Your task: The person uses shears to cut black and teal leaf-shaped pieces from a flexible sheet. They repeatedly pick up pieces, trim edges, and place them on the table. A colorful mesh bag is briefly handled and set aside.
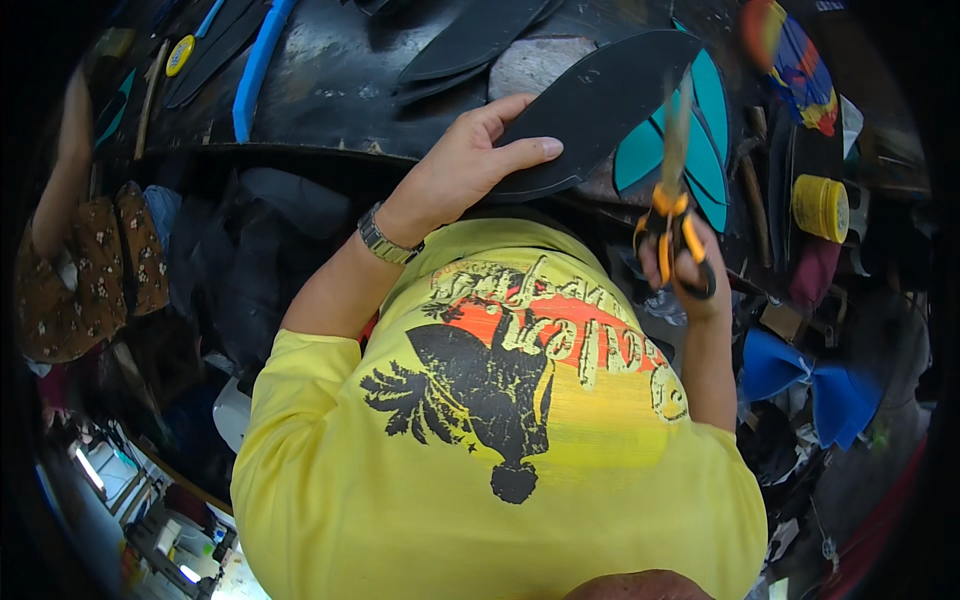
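A black sole-shaped sheet (605, 105) is gripped near its lower left end by my left hand (470, 165), thumb on top and the other fingers underneath. My right hand (690, 265) is closed around the orange and black handles of a pair of scissors (668, 205). The blades point upward, slightly blurred, beside the sheet's right edge; whether they touch it I cannot tell. Several teal sole-shaped pieces (708, 100) lie just behind the blades. Under the sheet, a pale worn block (540, 65) shows in part.
More black sole shapes (475, 45) lie on the dark table (330, 70) beyond my left hand. A blue strip (258, 75) lies farther left. On the right are a yellow tub (820, 207) and a colourful patterned piece (795, 70). Another person's arm (70, 170) shows at the far left.
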A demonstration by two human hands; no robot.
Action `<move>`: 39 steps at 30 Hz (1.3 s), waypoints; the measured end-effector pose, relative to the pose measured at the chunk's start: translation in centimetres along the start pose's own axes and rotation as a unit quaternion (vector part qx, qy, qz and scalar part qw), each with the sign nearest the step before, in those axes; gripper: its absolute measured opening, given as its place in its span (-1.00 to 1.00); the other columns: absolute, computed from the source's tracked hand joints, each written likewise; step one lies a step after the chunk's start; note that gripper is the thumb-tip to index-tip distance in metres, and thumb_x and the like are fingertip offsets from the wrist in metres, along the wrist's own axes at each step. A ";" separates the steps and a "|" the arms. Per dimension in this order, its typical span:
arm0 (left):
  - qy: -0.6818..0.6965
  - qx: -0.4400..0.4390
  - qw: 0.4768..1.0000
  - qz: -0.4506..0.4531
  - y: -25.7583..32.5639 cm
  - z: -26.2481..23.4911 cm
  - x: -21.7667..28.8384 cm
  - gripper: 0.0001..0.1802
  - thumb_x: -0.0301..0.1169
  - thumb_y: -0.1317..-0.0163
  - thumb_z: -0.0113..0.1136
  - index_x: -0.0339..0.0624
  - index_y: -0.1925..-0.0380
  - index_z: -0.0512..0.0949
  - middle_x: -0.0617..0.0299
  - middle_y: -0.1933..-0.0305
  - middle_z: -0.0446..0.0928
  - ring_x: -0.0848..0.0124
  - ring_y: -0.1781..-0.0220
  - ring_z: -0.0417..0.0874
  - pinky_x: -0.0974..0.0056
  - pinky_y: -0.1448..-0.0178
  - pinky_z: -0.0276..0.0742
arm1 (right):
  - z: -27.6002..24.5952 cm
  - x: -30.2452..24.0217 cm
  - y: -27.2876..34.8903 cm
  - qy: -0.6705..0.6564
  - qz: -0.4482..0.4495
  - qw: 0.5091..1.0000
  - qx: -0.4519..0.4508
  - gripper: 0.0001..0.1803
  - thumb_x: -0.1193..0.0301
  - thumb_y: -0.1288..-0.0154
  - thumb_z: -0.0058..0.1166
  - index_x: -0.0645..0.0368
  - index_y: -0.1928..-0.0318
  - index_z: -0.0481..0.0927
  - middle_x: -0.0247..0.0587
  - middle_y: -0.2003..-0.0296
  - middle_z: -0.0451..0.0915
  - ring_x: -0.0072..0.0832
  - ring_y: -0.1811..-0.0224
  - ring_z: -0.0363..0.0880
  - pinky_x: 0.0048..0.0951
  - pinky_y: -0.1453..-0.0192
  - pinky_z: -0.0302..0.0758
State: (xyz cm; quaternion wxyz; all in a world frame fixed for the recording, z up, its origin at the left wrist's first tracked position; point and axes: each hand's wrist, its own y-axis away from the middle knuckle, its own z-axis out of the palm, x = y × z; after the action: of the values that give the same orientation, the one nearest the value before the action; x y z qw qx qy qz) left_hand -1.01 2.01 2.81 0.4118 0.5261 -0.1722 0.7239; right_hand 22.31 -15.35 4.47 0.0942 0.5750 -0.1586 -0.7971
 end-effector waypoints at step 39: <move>-0.049 -0.038 0.997 0.036 0.6 -0.3 1.4 -0.60 -0.42 -0.30 0.24 -0.34 -0.11 0.50 0.30 0.06 0.62 0.64 0.12 0.60 0.50 -0.03 0.54 | -2.2 2.8 3.0 0.007 0.148 0.986 -0.075 -0.54 0.37 0.14 0.57 0.20 0.33 0.50 -0.45 0.54 0.51 -0.81 0.63 0.39 -0.73 0.63 0.25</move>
State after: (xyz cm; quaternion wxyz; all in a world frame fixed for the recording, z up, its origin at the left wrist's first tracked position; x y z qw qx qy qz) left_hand -1.83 2.46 4.06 0.3967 0.5383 -0.2385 0.7043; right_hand 23.35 -19.41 2.42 0.2553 0.5418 -0.1807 -0.7801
